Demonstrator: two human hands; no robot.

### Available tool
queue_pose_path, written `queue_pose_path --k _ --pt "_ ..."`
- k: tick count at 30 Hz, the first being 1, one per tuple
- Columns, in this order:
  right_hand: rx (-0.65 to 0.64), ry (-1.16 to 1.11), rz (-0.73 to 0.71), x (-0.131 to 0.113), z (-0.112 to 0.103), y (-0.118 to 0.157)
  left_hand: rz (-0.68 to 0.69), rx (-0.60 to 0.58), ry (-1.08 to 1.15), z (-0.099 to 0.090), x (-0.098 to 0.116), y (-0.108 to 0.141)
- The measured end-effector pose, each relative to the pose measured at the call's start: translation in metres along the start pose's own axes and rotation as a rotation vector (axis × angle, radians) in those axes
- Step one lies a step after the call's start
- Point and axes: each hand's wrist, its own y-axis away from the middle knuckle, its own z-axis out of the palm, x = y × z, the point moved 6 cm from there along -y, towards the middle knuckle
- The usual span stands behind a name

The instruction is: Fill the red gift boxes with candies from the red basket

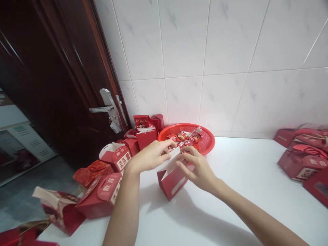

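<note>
Left hand and right hand pinch white flaps of a red box toward the tabletop's left edge; likely light, creasable: best steadied by its sides.

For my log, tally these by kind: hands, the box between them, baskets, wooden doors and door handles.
Left hand and right hand: 2
Red box between them: 1
Red basket: 1
Wooden door: 1
Door handle: 1
Total: 6

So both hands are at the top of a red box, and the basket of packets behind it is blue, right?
Not quite: the basket of packets is red, as the head view shows. The left hand and right hand are indeed at the red box's top.
</note>
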Motion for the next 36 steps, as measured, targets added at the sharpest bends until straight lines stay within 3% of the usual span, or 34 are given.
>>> queue_pose_path --k 4,11,17,22,26,31,36 --pt "-0.023 0.025 -0.072 -0.005 -0.009 0.012 -0.009 0.038 -0.003 0.002 0.0 -0.006" --pt "0.03 -0.13 -0.089 0.007 -0.024 0.024 0.084 -0.093 0.157 0.021 0.005 -0.023" --pt "0.193 -0.231 -0.011 0.023 -0.047 0.013 0.081 -0.161 0.147 0.027 0.008 -0.029" --pt "0.377 -0.341 0.227 0.07 -0.07 -0.015 0.09 -0.192 0.154 0.028 0.01 -0.026" --pt "0.477 -0.472 0.431 0.118 -0.074 -0.038 0.049 -0.19 0.181 0.029 0.006 -0.026" --pt "0.575 -0.616 0.612 0.168 -0.063 -0.06 0.041 -0.089 0.205 0.024 -0.005 -0.034" --pt "0.568 -0.667 0.673 0.195 -0.043 -0.071 0.032 0.052 0.327 0.014 -0.033 -0.055"
